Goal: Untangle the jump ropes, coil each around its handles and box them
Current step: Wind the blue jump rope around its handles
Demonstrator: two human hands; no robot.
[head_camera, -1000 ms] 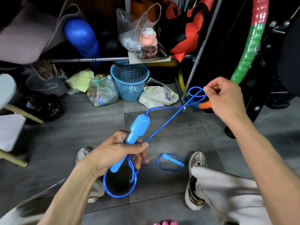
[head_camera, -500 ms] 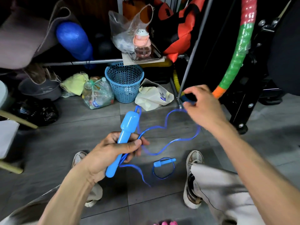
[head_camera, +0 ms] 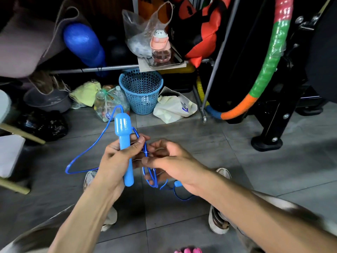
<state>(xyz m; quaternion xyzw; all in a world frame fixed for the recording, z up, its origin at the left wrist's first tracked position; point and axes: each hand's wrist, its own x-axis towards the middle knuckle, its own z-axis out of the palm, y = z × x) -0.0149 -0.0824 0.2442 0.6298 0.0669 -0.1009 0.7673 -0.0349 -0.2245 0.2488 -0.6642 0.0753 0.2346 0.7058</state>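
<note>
Grey tiled floor [head_camera: 191, 136] runs back to a cluttered metal rack [head_camera: 94, 69], with a blue basket [head_camera: 141, 92] under it and a black stand [head_camera: 269, 128] at right.

left hand [head_camera: 116, 161] gripping handle [head_camera: 125, 143], right hand [head_camera: 175, 163] pinching rope [head_camera: 145, 152]

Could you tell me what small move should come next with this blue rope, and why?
Probably wrap the cord in the right hand once around the handle gripped by the left hand; a long loop hangs slack and nothing is coiled yet.
</note>
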